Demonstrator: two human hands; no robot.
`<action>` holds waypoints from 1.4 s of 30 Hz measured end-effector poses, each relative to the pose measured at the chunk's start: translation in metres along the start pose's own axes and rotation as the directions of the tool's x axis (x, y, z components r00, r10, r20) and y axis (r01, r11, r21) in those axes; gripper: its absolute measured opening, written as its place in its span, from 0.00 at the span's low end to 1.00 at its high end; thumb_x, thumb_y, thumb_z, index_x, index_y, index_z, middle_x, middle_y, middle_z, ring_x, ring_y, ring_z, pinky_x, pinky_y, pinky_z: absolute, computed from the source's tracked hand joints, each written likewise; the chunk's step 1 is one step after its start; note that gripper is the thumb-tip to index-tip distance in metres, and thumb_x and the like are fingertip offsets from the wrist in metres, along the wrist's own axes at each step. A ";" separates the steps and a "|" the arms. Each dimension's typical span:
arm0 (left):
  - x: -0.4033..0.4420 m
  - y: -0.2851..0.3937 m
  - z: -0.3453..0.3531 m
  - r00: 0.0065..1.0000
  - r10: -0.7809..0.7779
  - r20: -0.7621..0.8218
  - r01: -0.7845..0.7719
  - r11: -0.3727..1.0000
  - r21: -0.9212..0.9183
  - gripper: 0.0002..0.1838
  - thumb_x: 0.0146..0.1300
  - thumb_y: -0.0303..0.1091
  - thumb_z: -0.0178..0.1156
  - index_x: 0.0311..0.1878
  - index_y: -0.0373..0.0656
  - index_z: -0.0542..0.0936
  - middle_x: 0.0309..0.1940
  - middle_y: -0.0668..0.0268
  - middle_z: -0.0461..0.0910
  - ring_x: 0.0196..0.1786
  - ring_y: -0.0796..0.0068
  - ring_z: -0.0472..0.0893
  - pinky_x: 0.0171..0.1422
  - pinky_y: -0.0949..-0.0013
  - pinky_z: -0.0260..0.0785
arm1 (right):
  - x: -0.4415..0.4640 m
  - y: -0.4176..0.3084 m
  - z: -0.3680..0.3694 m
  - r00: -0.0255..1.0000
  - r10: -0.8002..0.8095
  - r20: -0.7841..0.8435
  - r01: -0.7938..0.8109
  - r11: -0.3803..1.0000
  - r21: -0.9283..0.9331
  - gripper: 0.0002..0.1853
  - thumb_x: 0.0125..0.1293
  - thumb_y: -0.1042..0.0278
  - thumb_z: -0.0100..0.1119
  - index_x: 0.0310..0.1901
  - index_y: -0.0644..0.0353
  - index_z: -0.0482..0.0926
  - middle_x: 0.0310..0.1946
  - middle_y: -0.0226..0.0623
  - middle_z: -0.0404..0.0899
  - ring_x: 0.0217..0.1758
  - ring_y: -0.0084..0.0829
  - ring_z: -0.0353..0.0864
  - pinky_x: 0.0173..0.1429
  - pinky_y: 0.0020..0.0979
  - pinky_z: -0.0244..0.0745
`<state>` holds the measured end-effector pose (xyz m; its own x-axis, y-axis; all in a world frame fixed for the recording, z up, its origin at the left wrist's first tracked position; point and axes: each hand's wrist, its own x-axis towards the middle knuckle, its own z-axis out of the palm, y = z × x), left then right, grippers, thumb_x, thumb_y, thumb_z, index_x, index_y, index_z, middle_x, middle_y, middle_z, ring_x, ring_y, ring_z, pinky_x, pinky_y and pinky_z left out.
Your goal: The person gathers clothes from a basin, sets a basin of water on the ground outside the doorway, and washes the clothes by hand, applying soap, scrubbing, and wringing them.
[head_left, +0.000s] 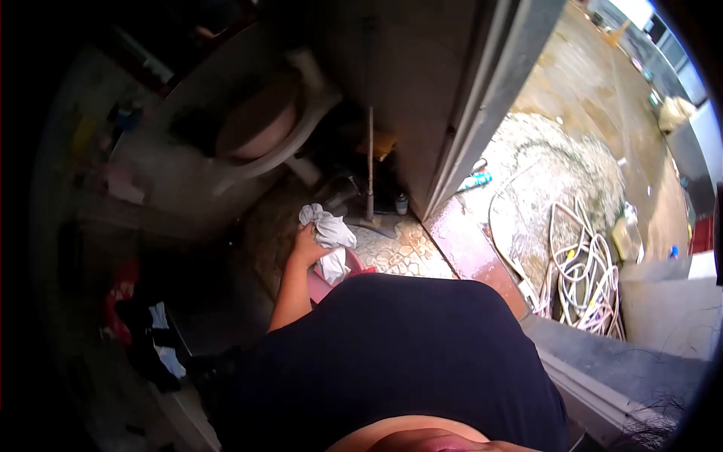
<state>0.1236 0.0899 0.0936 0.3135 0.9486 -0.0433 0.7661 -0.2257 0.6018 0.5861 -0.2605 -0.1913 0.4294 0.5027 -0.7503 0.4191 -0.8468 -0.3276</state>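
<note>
Where the left forearm reaches out past the person's plain black top (407, 339), the bare left hand (307, 247) is closed around a bunched, crumpled white cloth (331, 230). The thumb side and the back of the hand show at the cloth's left edge; the fingertips are buried in its folds, so how tightly they press cannot be told. The upper part of the cloth stands in a loose peak above the knuckles, and its lower part hangs down into the mouth of a pink, round-sided basin (319, 288). The near side of this basin is hidden by the black top. The right hand is out of sight behind the body, and whether its fingers are apart or together cannot be told.

Just beyond the basin lies a floor of pale, irregular stone-patterned tiles (413, 247). A long, thin, pale-handled pole (370, 162) stands upright there, near the cloth, with a small dark bottle (401, 203) beside it. Past a grey metal door frame (482, 98), well apart from the hand, a tangled whitish hose (556, 260) lies in loops on sunlit ground.
</note>
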 end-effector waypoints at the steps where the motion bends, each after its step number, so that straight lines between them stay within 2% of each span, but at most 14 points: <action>1: -0.006 -0.021 0.000 1.000 -0.020 0.005 0.020 0.997 -0.068 0.45 0.24 0.42 0.76 0.53 0.40 0.71 0.50 0.51 0.69 0.56 0.56 0.69 0.60 0.61 0.63 | 0.009 -0.005 -0.001 1.000 -0.016 -0.003 0.016 1.000 -0.013 0.18 0.56 0.54 0.56 0.41 0.59 0.80 0.35 0.40 0.81 0.36 0.33 0.81 0.46 0.31 0.73; 6: -0.057 -0.010 -0.052 0.982 -0.180 -0.050 0.164 0.957 -0.238 0.41 0.26 0.37 0.75 0.51 0.38 0.72 0.48 0.51 0.73 0.53 0.59 0.73 0.57 0.63 0.66 | 0.052 -0.044 -0.007 0.992 -0.123 0.003 0.123 0.990 -0.074 0.19 0.57 0.53 0.57 0.42 0.60 0.80 0.36 0.40 0.81 0.39 0.34 0.80 0.47 0.30 0.73; 11: -0.080 -0.059 -0.057 0.945 -0.304 -0.124 0.288 0.949 -0.126 0.41 0.28 0.35 0.75 0.52 0.36 0.70 0.47 0.55 0.75 0.52 0.59 0.74 0.57 0.65 0.66 | 0.066 -0.099 -0.012 0.976 -0.196 0.095 0.201 0.979 -0.040 0.21 0.58 0.52 0.56 0.45 0.60 0.78 0.40 0.41 0.80 0.45 0.33 0.79 0.50 0.30 0.71; 14: -0.081 -0.064 -0.067 0.967 -0.233 -0.102 0.206 0.953 -0.223 0.42 0.29 0.36 0.75 0.52 0.35 0.69 0.49 0.54 0.74 0.54 0.60 0.73 0.58 0.65 0.65 | 0.045 -0.140 -0.020 0.973 -0.210 0.098 0.210 0.978 0.004 0.21 0.58 0.52 0.55 0.45 0.61 0.79 0.41 0.43 0.80 0.46 0.33 0.79 0.51 0.30 0.71; 16: -0.073 -0.097 -0.059 0.961 -0.255 -0.107 0.231 0.953 -0.196 0.41 0.29 0.36 0.75 0.53 0.36 0.70 0.49 0.55 0.74 0.54 0.62 0.73 0.59 0.65 0.63 | 0.030 -0.148 -0.025 0.952 -0.254 0.173 0.287 0.937 -0.199 0.22 0.59 0.50 0.53 0.44 0.61 0.79 0.41 0.44 0.80 0.46 0.33 0.79 0.52 0.32 0.70; 18: -0.057 -0.117 -0.055 0.996 -0.081 0.035 0.088 0.938 -0.336 0.38 0.32 0.31 0.73 0.52 0.36 0.71 0.48 0.55 0.75 0.53 0.62 0.74 0.59 0.65 0.64 | -0.040 -0.181 -0.050 0.972 -0.196 0.132 0.217 0.960 -0.177 0.23 0.58 0.47 0.49 0.40 0.59 0.81 0.33 0.41 0.81 0.38 0.38 0.80 0.48 0.35 0.71; 19: -0.061 -0.099 -0.057 0.975 -0.211 -0.069 0.190 0.954 -0.233 0.33 0.36 0.27 0.70 0.52 0.37 0.72 0.47 0.56 0.76 0.51 0.62 0.75 0.58 0.65 0.65 | -0.024 -0.165 -0.038 0.964 -0.238 0.118 0.260 0.936 -0.237 0.23 0.58 0.46 0.48 0.35 0.59 0.82 0.29 0.42 0.81 0.33 0.38 0.80 0.43 0.37 0.72; 20: -0.036 -0.177 -0.026 0.982 -0.159 0.101 0.180 0.641 -0.746 0.33 0.37 0.27 0.70 0.52 0.38 0.72 0.48 0.56 0.75 0.51 0.62 0.75 0.57 0.64 0.65 | -0.024 -0.161 -0.028 0.982 -0.180 0.060 0.189 0.947 -0.259 0.22 0.58 0.49 0.45 0.30 0.60 0.82 0.28 0.42 0.81 0.32 0.37 0.80 0.41 0.37 0.72; 21: -0.018 -0.177 -0.020 0.986 -0.134 0.101 0.168 0.781 -0.602 0.33 0.37 0.27 0.70 0.52 0.38 0.72 0.48 0.56 0.76 0.51 0.62 0.75 0.57 0.64 0.65 | -0.036 -0.167 -0.034 0.988 -0.024 0.152 0.051 0.983 -0.176 0.22 0.56 0.48 0.51 0.42 0.56 0.81 0.37 0.42 0.81 0.40 0.36 0.80 0.48 0.36 0.71; 25: 0.026 -0.141 -0.007 0.994 -0.036 0.105 0.057 0.976 -0.210 0.34 0.36 0.30 0.70 0.52 0.37 0.72 0.47 0.55 0.76 0.50 0.61 0.75 0.57 0.64 0.65 | -0.080 -0.157 -0.041 0.999 -0.009 0.043 0.012 0.997 -0.072 0.21 0.56 0.50 0.50 0.41 0.58 0.80 0.28 0.40 0.81 0.31 0.35 0.80 0.41 0.35 0.73; 30: 0.077 -0.119 0.019 0.986 0.065 0.151 -0.058 0.997 -0.051 0.35 0.35 0.34 0.71 0.52 0.37 0.72 0.46 0.55 0.76 0.50 0.59 0.75 0.57 0.64 0.65 | -0.099 -0.110 -0.026 0.989 0.148 0.017 -0.149 0.988 0.049 0.18 0.56 0.52 0.48 0.33 0.58 0.80 0.24 0.39 0.80 0.23 0.32 0.77 0.34 0.34 0.73; 36: 0.128 -0.038 0.083 0.927 0.242 0.286 -0.270 0.961 0.063 0.37 0.34 0.38 0.72 0.51 0.36 0.72 0.45 0.54 0.77 0.49 0.57 0.76 0.57 0.63 0.65 | -0.114 -0.041 -0.021 0.973 0.229 0.004 -0.229 0.972 0.049 0.19 0.58 0.53 0.43 0.29 0.58 0.81 0.25 0.41 0.80 0.26 0.34 0.78 0.37 0.35 0.73; 37: 0.136 -0.026 0.098 0.912 0.270 0.309 -0.312 0.945 0.094 0.37 0.33 0.38 0.73 0.51 0.36 0.72 0.45 0.54 0.77 0.49 0.56 0.76 0.57 0.63 0.65 | -0.118 -0.030 -0.020 0.979 0.167 -0.119 -0.167 0.986 0.009 0.20 0.59 0.53 0.42 0.29 0.59 0.81 0.24 0.40 0.80 0.27 0.34 0.78 0.38 0.35 0.73; 42: 0.124 0.079 0.141 0.835 0.443 0.327 -0.491 0.868 0.078 0.38 0.30 0.44 0.74 0.49 0.38 0.73 0.45 0.52 0.76 0.50 0.53 0.75 0.55 0.62 0.66 | -0.139 -0.004 -0.047 0.962 0.262 -0.077 -0.238 0.941 0.241 0.19 0.58 0.52 0.45 0.28 0.57 0.80 0.22 0.37 0.79 0.25 0.34 0.78 0.37 0.34 0.72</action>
<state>0.3021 0.1586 0.0230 0.7845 0.6194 -0.0310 0.5548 -0.6786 0.4814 0.5623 -0.3186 -0.0588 0.5843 0.2747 -0.7636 0.1000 -0.9582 -0.2682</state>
